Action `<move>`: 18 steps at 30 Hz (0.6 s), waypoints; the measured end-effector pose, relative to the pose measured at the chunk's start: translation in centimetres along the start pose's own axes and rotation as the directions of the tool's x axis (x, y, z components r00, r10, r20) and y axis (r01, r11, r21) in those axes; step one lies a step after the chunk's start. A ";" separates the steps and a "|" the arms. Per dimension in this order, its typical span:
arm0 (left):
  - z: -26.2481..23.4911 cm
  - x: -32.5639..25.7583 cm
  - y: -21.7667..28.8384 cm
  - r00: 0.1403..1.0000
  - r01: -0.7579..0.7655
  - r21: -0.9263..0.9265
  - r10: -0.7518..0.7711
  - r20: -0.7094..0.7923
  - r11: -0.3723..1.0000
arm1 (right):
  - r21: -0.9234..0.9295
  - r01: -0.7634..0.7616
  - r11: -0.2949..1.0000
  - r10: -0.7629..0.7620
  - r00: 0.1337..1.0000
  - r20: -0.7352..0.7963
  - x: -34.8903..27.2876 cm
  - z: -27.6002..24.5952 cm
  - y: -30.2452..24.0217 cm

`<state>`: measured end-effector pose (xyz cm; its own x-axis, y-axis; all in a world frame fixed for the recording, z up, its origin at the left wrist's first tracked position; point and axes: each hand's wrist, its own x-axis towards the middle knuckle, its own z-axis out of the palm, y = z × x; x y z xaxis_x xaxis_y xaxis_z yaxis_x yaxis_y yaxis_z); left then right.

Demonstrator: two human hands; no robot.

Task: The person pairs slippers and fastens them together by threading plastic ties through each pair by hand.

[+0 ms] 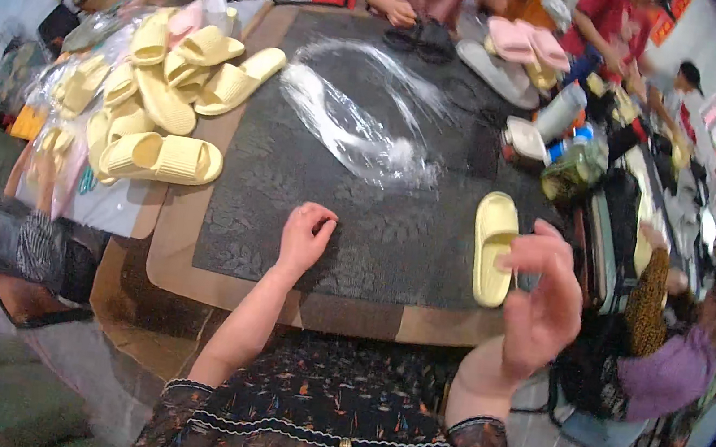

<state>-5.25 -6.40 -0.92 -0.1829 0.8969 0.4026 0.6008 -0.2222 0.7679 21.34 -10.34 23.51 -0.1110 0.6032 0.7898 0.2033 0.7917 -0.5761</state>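
Note:
Over the near part of the dark patterned mat (354, 250), my left hand (307, 230) is closed, its fingers curled toward the thumb. Nothing shows in it. My right hand (541, 306) is raised at the near right, fingers bent and apart from the thumb, slightly blurred. It looks open, with no object visible in it. Just beyond it, a single pale yellow slipper (495, 224) lies sole down on the mat, partly hidden by the fingers. Crumpled clear plastic film (326, 124) spreads across the mat's middle.
Pale yellow slippers (166, 99) are heaped at the left. Pink slippers (526, 42) and a grey slipper (495, 74) sit at the far right. Near them stand a lidded container (525, 142) and a large jar (574, 172). Several people work around the table.

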 end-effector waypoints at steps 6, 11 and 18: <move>-0.9 -0.2 -0.1 0.999 0.047 0.056 -0.048 0.024 0.997 | -0.075 0.415 0.906 -0.412 0.909 0.063 0.2 -1.7 -2.7; -0.3 0.4 1.7 0.999 -0.033 0.059 0.031 0.039 0.998 | -0.119 0.302 0.946 -0.301 0.953 0.028 2.6 0.2 -0.8; 0.5 -0.3 0.0 0.998 0.000 0.058 -0.003 0.060 0.998 | -0.082 0.196 0.977 -0.195 0.981 0.022 0.7 0.4 -3.0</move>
<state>-4.77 -6.44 -1.24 -0.1376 0.9190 0.3695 0.6450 -0.2000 0.7376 20.24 -12.24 25.72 -0.1697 0.4390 0.8823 0.2566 0.8841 -0.3905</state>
